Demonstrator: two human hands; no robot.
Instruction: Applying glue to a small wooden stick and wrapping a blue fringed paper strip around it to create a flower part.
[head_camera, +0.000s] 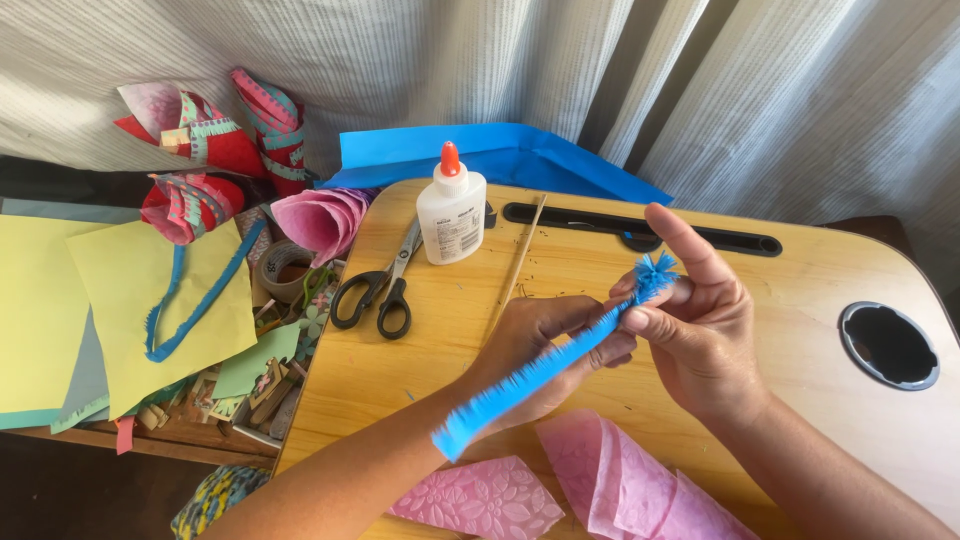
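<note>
Blue fringed strip (540, 370): left hand (545, 345) and right hand (700, 320) are both gripping it above the surface (820, 290); left fingertips are hiding behind strip; pink sheets (600, 490) are running off-frame.

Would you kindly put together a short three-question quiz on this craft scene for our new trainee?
1. True or false: the scissors lie open on the wooden lap desk.
2. Which thing stands upright just right of the scissors? A) a paint jar B) a white glue bottle with an orange cap C) a cup
3. Fill in: both hands hold a fringed paper strip coloured ____.

Key
1. False: the blades are closed.
2. B, the glue bottle.
3. Blue: the left hand supports the blue fringed strip while the right hand pinches its rolled tip.
</note>
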